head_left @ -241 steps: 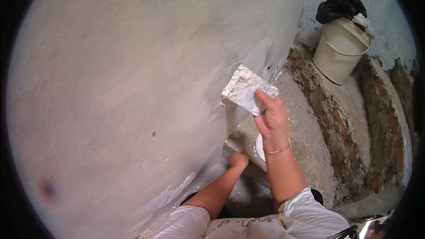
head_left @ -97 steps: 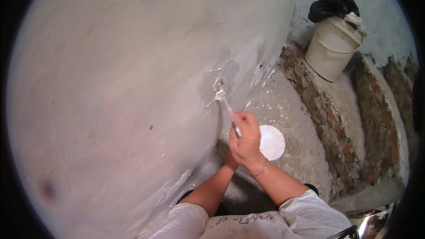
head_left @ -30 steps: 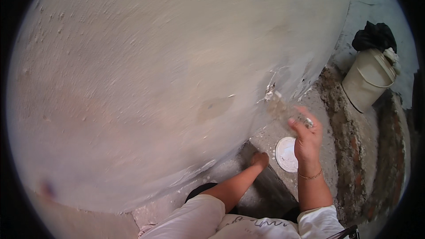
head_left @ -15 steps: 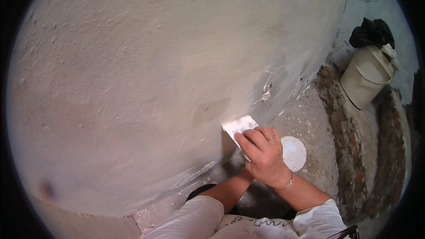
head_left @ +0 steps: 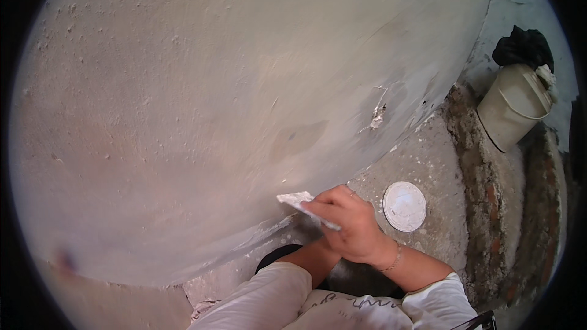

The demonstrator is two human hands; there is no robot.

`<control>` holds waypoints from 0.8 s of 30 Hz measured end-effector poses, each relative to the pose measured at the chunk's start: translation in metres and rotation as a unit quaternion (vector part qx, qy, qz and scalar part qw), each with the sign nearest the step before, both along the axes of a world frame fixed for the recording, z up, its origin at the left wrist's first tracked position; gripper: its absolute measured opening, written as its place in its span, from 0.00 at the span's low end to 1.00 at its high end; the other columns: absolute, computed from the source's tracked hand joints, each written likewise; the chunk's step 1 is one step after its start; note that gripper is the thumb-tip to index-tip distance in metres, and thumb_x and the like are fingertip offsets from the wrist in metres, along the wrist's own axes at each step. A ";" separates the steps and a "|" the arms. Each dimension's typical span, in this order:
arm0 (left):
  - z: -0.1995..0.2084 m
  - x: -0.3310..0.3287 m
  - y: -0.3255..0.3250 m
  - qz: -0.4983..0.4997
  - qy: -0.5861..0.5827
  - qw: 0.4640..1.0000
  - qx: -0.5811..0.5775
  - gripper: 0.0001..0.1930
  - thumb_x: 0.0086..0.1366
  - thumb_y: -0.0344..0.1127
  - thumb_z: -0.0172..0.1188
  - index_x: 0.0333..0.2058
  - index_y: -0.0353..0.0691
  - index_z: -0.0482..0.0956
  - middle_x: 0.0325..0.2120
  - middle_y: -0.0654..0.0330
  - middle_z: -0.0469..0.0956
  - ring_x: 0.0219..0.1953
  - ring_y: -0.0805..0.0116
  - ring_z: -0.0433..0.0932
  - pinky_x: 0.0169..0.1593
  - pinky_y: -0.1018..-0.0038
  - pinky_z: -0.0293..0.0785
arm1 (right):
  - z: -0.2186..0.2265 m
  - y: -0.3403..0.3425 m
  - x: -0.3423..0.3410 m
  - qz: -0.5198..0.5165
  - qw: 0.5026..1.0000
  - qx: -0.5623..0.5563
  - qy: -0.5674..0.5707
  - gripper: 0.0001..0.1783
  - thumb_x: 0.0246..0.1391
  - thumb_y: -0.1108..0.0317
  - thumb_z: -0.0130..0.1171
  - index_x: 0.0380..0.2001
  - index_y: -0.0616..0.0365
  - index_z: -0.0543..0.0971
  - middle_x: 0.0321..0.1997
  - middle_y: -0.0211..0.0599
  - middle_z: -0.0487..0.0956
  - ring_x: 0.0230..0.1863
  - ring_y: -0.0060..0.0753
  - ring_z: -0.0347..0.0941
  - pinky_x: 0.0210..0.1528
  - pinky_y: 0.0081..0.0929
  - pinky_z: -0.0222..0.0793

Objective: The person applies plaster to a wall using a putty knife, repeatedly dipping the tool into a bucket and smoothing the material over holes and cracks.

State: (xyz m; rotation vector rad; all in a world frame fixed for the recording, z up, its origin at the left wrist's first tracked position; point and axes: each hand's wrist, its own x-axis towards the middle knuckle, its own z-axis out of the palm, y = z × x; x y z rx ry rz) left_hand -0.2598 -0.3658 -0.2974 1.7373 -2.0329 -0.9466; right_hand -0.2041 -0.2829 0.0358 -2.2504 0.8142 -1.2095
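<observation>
Bucket (head_left: 512, 108), contents hidden, scraper (head_left: 295, 198) in right hand (head_left: 358, 225)

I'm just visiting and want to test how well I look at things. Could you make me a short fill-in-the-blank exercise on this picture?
1. The flat scraper is held in the person's ____ hand.
2. The bag at the top of the bucket is coloured ____.
3. In the picture, the scraper is to the ____ of the round white thing.

Missing words: right; black; left.
</observation>
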 end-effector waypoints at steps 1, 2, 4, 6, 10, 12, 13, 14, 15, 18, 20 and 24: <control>-0.004 0.001 0.001 0.011 0.004 1.000 0.000 0.25 0.66 0.47 0.40 0.42 0.30 0.78 0.46 0.34 0.73 0.52 0.36 0.71 0.57 0.52 0.64 | -0.003 0.000 0.004 -0.009 0.995 -0.076 0.057 0.27 0.31 0.84 0.56 0.42 0.61 0.80 0.35 0.39 0.75 0.36 0.39 0.71 0.38 0.29 0.68; -0.009 0.004 0.000 0.016 0.006 1.000 -0.014 0.25 0.67 0.47 0.40 0.42 0.30 0.78 0.47 0.34 0.73 0.52 0.36 0.71 0.58 0.52 0.64 | -0.005 -0.001 0.009 -0.015 0.982 -0.151 0.111 0.29 0.27 0.82 0.58 0.42 0.60 0.80 0.35 0.38 0.74 0.36 0.39 0.71 0.39 0.30 0.68; -0.021 0.015 0.002 -0.007 -0.006 0.994 -0.108 0.27 0.67 0.49 0.40 0.42 0.28 0.77 0.47 0.34 0.73 0.53 0.36 0.70 0.59 0.52 0.63 | -0.004 0.001 0.020 -0.019 0.977 -0.171 0.129 0.29 0.29 0.80 0.57 0.43 0.61 0.79 0.36 0.38 0.73 0.37 0.41 0.71 0.41 0.34 0.67; -0.018 0.013 0.006 -0.040 -0.010 0.983 -0.180 0.27 0.67 0.49 0.40 0.42 0.27 0.77 0.47 0.35 0.73 0.53 0.36 0.70 0.59 0.52 0.62 | 0.000 -0.001 0.019 -0.033 0.968 -0.194 0.154 0.29 0.30 0.78 0.56 0.44 0.61 0.78 0.37 0.38 0.72 0.39 0.43 0.71 0.44 0.38 0.66; -0.008 -0.004 -0.003 -0.023 0.015 0.996 -0.080 0.25 0.66 0.46 0.40 0.43 0.28 0.77 0.47 0.36 0.74 0.53 0.37 0.71 0.59 0.52 0.63 | 0.020 -0.009 0.015 -0.076 0.963 -0.226 0.128 0.31 0.25 0.81 0.58 0.43 0.60 0.79 0.35 0.38 0.74 0.37 0.42 0.72 0.40 0.31 0.68; -0.003 -0.008 -0.006 -0.026 0.022 0.997 -0.062 0.24 0.66 0.44 0.41 0.43 0.29 0.77 0.46 0.37 0.75 0.52 0.38 0.72 0.58 0.52 0.64 | 0.031 -0.010 0.009 -0.092 0.962 -0.228 0.122 0.30 0.26 0.82 0.57 0.43 0.61 0.79 0.36 0.39 0.75 0.37 0.42 0.72 0.40 0.31 0.68; 0.001 -0.006 -0.006 -0.025 0.025 0.998 -0.057 0.23 0.66 0.43 0.41 0.43 0.29 0.77 0.46 0.38 0.75 0.52 0.38 0.72 0.58 0.52 0.64 | 0.038 -0.008 0.008 -0.126 0.961 -0.226 0.099 0.28 0.29 0.84 0.56 0.42 0.61 0.79 0.36 0.41 0.75 0.37 0.42 0.73 0.39 0.30 0.68; 0.005 -0.003 -0.006 -0.027 0.026 0.998 -0.052 0.22 0.66 0.43 0.41 0.43 0.29 0.77 0.46 0.38 0.75 0.52 0.39 0.72 0.58 0.52 0.65 | 0.047 -0.007 0.006 -0.160 0.959 -0.224 0.074 0.26 0.32 0.85 0.55 0.42 0.62 0.79 0.36 0.43 0.75 0.37 0.42 0.73 0.39 0.29 0.68; 0.017 -0.005 -0.006 -0.033 0.031 0.998 -0.045 0.22 0.66 0.42 0.41 0.44 0.30 0.77 0.46 0.39 0.75 0.52 0.39 0.72 0.58 0.52 0.65 | 0.058 -0.006 -0.003 -0.185 0.959 -0.208 0.054 0.24 0.35 0.85 0.55 0.41 0.62 0.79 0.36 0.43 0.75 0.37 0.39 0.73 0.39 0.27 0.68; 0.048 0.007 -0.008 -0.054 0.017 0.998 0.008 0.20 0.65 0.40 0.42 0.44 0.31 0.77 0.45 0.40 0.76 0.52 0.40 0.73 0.57 0.52 0.66 | 0.077 -0.011 -0.028 -0.187 0.972 -0.125 -0.062 0.16 0.45 0.84 0.55 0.40 0.65 0.79 0.37 0.38 0.77 0.37 0.31 0.72 0.39 0.23 0.67; 0.068 0.015 -0.007 -0.086 -0.006 0.996 0.031 0.19 0.65 0.38 0.42 0.44 0.31 0.77 0.45 0.41 0.77 0.51 0.41 0.74 0.57 0.53 0.66 | 0.079 -0.016 -0.048 -0.187 0.969 -0.050 -0.152 0.16 0.46 0.83 0.55 0.42 0.66 0.79 0.37 0.37 0.78 0.38 0.29 0.73 0.41 0.24 0.68; 0.101 0.014 0.000 0.021 0.117 0.984 0.129 0.25 0.64 0.45 0.43 0.44 0.28 0.78 0.46 0.37 0.75 0.52 0.41 0.73 0.57 0.56 0.67 | 0.065 -0.033 -0.100 -0.248 0.884 0.089 -0.385 0.19 0.47 0.80 0.57 0.45 0.71 0.76 0.39 0.36 0.79 0.38 0.24 0.75 0.44 0.23 0.70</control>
